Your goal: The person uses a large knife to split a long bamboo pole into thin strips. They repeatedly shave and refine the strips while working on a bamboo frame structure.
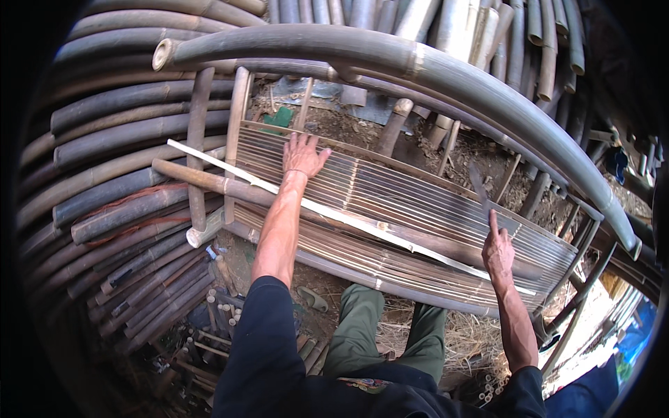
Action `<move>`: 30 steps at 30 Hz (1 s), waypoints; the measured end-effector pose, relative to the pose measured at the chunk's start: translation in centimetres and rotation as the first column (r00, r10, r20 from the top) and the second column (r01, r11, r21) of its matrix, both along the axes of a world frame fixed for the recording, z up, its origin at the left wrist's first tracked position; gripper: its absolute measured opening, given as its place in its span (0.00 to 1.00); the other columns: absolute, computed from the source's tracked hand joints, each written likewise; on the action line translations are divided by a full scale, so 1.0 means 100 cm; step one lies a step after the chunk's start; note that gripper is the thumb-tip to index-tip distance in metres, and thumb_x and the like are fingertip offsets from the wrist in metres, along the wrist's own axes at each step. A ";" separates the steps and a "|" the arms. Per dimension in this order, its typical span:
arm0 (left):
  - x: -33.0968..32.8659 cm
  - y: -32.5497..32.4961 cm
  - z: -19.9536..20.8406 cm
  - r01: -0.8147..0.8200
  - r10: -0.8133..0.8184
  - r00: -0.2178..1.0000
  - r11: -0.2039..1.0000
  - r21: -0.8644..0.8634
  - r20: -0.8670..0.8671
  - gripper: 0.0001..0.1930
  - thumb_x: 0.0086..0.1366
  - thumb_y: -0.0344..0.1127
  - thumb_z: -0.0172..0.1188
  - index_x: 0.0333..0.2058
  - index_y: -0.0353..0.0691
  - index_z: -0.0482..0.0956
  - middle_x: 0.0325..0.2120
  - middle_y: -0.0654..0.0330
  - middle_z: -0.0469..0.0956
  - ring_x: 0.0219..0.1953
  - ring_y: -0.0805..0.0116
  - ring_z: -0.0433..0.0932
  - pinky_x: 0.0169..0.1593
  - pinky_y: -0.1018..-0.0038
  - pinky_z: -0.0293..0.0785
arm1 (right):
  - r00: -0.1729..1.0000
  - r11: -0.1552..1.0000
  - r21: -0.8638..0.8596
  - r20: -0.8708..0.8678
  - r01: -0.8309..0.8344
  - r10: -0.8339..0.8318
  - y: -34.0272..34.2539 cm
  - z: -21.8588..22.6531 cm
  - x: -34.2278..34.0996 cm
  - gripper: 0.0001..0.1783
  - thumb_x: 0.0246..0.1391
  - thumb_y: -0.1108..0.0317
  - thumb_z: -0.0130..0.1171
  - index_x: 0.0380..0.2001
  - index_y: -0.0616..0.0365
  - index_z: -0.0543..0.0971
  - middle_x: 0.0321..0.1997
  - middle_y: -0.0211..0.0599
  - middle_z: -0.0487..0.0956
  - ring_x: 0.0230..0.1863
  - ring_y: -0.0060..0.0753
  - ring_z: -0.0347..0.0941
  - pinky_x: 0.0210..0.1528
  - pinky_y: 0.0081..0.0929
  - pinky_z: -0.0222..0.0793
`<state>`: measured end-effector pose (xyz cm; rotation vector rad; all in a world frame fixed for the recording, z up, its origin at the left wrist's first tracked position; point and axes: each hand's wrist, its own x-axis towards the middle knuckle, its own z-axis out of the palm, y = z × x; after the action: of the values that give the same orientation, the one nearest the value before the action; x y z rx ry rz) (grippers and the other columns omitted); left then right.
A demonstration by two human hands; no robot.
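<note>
While the left hand (304,155) lies spread on the slats (401,187) left of centre, the right hand (498,254) grips a knife (479,184) at centre-right. A slipping blade could nick them.

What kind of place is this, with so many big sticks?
It looks like a bamboo workshop. Thick bamboo poles are piled up on the left, a slatted bamboo bench stands in front of the person, and the right hand holds what looks like a knife.
</note>
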<state>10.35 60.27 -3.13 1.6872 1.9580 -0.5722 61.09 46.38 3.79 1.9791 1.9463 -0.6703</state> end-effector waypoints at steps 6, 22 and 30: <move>0.082 0.004 0.000 0.330 -0.330 0.944 0.941 0.074 -0.012 0.31 0.63 0.46 0.53 0.61 0.37 0.62 0.64 0.49 0.59 0.69 0.49 0.51 0.69 0.53 0.49 | 0.994 0.978 -0.200 0.084 -0.054 0.072 -0.034 -0.005 -0.003 0.39 0.55 0.73 0.48 0.69 0.34 0.54 0.35 0.50 0.75 0.33 0.52 0.79 0.31 0.47 0.75; 0.259 -0.054 -0.006 0.432 -0.450 0.841 0.893 0.128 0.299 0.30 0.57 0.42 0.61 0.57 0.36 0.68 0.55 0.48 0.69 0.60 0.51 0.65 0.61 0.58 0.61 | 0.645 0.710 0.176 0.315 0.682 -0.696 -0.068 -0.003 0.193 0.30 0.60 0.67 0.43 0.67 0.47 0.57 0.39 0.59 0.74 0.36 0.59 0.78 0.35 0.51 0.75; 0.273 -0.060 -0.005 0.490 -0.485 0.864 0.872 -0.003 0.136 0.35 0.57 0.43 0.60 0.62 0.39 0.62 0.62 0.51 0.62 0.64 0.47 0.59 0.66 0.54 0.55 | 0.637 0.675 -0.113 0.473 0.729 -0.609 -0.061 -0.016 0.265 0.30 0.68 0.47 0.29 0.51 0.56 0.75 0.31 0.48 0.81 0.40 0.56 0.79 0.44 0.46 0.75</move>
<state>37.66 54.26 -3.64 2.1515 1.4109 -0.6483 87.57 40.24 2.18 2.3901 0.7553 -0.5951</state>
